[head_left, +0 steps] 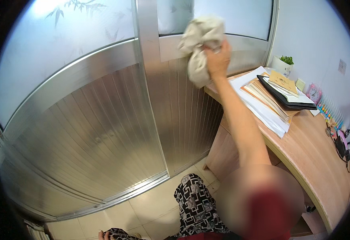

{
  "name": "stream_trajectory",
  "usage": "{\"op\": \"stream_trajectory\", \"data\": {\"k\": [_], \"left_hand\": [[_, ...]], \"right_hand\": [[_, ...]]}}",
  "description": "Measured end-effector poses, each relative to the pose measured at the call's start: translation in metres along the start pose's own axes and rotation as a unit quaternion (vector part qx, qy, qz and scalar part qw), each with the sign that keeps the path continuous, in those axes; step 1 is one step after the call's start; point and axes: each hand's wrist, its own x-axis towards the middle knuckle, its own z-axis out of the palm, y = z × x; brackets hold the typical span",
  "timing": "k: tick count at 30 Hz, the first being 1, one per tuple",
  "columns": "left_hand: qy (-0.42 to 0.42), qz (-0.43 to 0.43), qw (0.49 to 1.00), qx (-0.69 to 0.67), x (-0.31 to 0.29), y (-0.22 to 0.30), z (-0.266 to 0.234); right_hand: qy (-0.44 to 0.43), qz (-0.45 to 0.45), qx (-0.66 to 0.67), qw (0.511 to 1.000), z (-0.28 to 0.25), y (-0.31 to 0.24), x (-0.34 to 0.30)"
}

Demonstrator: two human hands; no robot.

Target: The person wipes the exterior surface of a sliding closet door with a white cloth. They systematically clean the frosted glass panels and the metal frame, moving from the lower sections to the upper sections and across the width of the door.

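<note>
My right hand (218, 60) is stretched up and forward, closed around a crumpled off-white cloth (199, 70). The cloth is bunched up and slightly blurred. It lies over the metal frame of a sliding door (147, 80), just below the frosted pane; whether it presses on the frame I cannot tell. Low at the left, the fingers of my left hand (105, 236) rest beside my patterned trouser leg. They look extended with nothing in them, while the rest of that hand is cut off by the lower edge.
A wooden desk (303, 148) curves along the right, bearing papers and envelopes (259, 105), a black folder (281, 96), a potted plant (283, 66) and a pink alarm clock (314, 93). Sunglasses (340, 146) and small items lie by the wall. Pale floor tiles (143, 206) run below the door.
</note>
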Motion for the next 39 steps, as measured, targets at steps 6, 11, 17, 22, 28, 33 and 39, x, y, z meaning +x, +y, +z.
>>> {"op": "stream_trajectory", "data": {"k": [6, 11, 17, 22, 28, 33, 39], "left_hand": [[0.014, -0.168, 0.981, -0.097, 0.025, 0.039, -0.037], [-0.004, -0.243, 0.961, -0.131, 0.038, 0.045, -0.036], [-0.003, -0.236, 0.962, -0.138, 0.037, 0.050, -0.023], [0.025, -0.263, 0.952, -0.155, 0.030, 0.048, -0.034], [-0.002, -0.251, 0.957, -0.142, 0.023, 0.044, -0.028], [-0.015, -0.253, 0.958, -0.136, 0.025, 0.051, -0.025], [-0.006, -0.249, 0.959, -0.135, 0.027, 0.048, -0.032]], "right_hand": [[0.037, 0.237, 0.135, 0.961, -0.015, 0.044, 0.052], [0.010, 0.061, 0.121, 0.991, 0.016, -0.040, -0.037], [-0.149, -0.120, 0.086, 0.978, -0.003, -0.033, -0.164], [-0.106, 0.048, 0.095, 0.989, -0.012, -0.014, -0.137], [-0.031, 0.079, 0.094, 0.992, 0.005, -0.035, -0.107], [-0.130, 0.066, 0.049, 0.988, -0.006, 0.001, -0.260], [0.024, 0.484, 0.132, 0.865, -0.022, 0.090, -0.281]]}}
